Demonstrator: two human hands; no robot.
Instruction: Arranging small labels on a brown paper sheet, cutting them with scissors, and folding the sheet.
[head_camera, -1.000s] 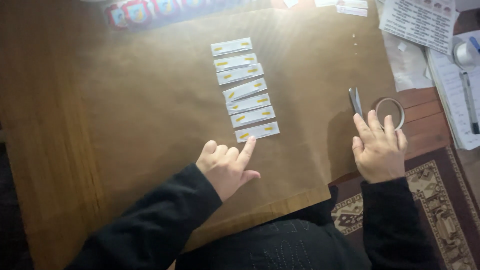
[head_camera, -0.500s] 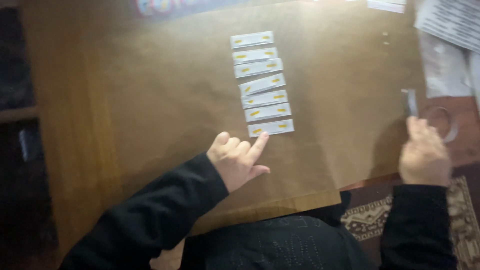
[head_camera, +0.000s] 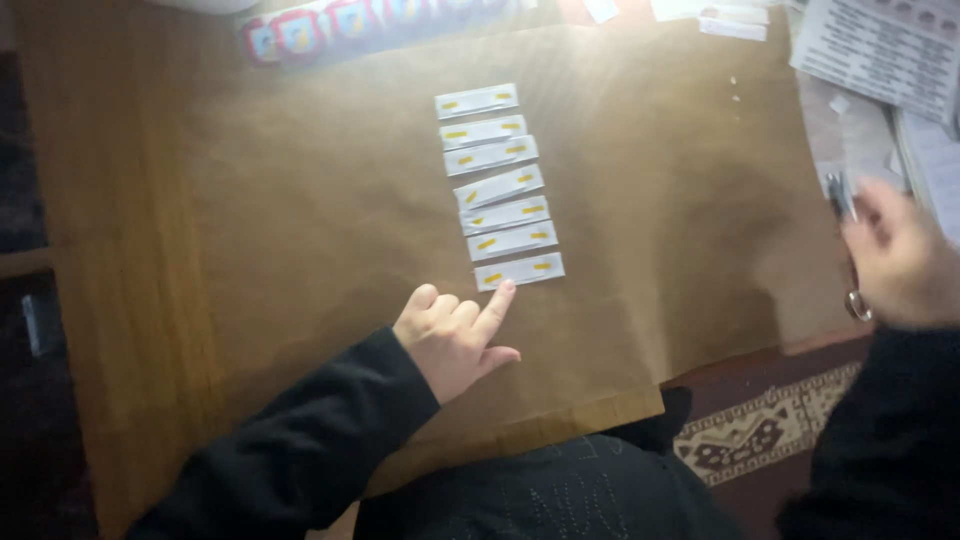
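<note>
Brown paper covers most of a wooden table, lit hard from above; on it lies a column of seven white strips, each marked with small yellow dashes; the lowest strip sits at the near end of the column, lying flat and a little tilted. Left hand rests on the paper just below it, index finger stretched out so the tip touches the strip's lower left edge, the other fingers curled under into a loose fist; nothing is gripped, only pressed. Above it the other strips are stacked close, some touching, the middle ones more askew. Right hand is at the paper's right edge, blurred; it appears closed around a small dark tool, and I cannot tell what the tool is; a metal ring shows below the hand. Printed sheets lie at the far right, a colourful band along the top, a patterned rug below the table edge. Risk, as I judge it: a fingertip on one corner can pivot or slide the light strip, knocking it out of line or into its neighbour; a sleeve dragging could shift the paper.
</note>
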